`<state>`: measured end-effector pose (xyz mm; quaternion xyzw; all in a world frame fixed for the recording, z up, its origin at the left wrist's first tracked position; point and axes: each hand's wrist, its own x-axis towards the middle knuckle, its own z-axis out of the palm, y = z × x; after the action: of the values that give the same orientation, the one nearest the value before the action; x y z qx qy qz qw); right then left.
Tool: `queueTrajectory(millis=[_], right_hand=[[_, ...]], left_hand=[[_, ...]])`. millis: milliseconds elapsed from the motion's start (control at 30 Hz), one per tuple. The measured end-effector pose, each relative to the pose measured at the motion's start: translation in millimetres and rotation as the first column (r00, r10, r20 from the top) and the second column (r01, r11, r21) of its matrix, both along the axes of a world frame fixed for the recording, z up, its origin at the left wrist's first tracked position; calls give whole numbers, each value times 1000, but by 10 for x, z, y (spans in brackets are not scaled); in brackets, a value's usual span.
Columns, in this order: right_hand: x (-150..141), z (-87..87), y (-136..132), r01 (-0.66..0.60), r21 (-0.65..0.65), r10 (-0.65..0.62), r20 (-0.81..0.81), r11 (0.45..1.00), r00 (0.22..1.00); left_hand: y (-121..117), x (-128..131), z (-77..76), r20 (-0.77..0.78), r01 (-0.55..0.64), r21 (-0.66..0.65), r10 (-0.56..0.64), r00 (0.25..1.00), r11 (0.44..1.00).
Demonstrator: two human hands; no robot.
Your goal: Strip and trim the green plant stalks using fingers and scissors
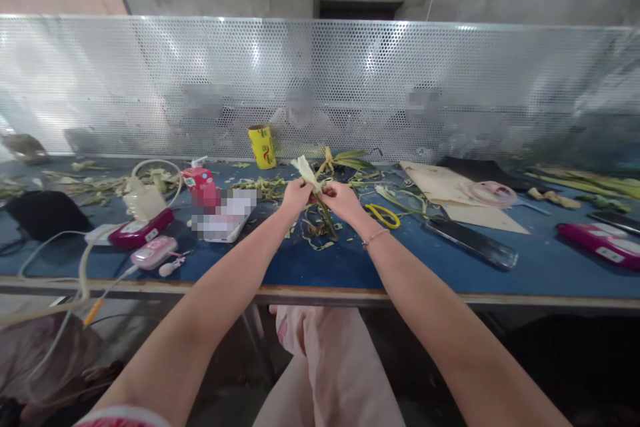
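Both arms reached forward over the table (280, 273), coming from about seven and five o'clock, and their wrists bent inward until the hands were almost meeting. The left hand (299, 194) and the right hand (342, 199) were nearly closed, each pinching the plant piece (307, 172) with its fingertips. The table had a flat blue top, the screen (345, 80) behind was of shiny perforated metal, and the can (263, 147), at ten o'clock from the plant piece, was yellow and round. The plant piece, above the table between the hands, showed a pale, folded upper end toward eleven o'clock and a thin, darker stem toward five.
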<state>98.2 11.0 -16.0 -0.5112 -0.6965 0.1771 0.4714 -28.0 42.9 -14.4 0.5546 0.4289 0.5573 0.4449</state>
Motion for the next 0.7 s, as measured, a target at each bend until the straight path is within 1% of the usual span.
queueTrajectory(millis=[133, 233, 333, 433, 500, 600, 700], right_hand=[[31, 21, -8, 31, -1, -31, 30, 1000, 999], [50, 8, 36, 14, -38, -14, -20, 999, 1000], [53, -38, 107, -38, -69, 29, -133, 997, 991], [48, -72, 148, -76, -72, 58, -229, 994, 972], [44, -70, 146, -82, -24, 75, -220, 996, 973], [33, -33, 115, -106, 86, 117, -142, 991, 983], [26, 10, 82, -102, 140, 117, -107, 985, 987]], left_hand=[[-31, 8, 18, -116, 4, 54, 2, 993, 999], [-72, 23, 46, -127, 98, 5, -96, 987, 995], [-109, 35, 68, -69, 151, -63, -155, 986, 987], [-119, 36, 79, 42, 155, -116, -151, 988, 981], [-109, 30, 84, 125, 155, -138, -138, 982, 978], [-82, 11, 90, 224, 129, -151, -93, 970, 980], [-54, -6, 84, 225, 85, -114, -57, 973, 990]])
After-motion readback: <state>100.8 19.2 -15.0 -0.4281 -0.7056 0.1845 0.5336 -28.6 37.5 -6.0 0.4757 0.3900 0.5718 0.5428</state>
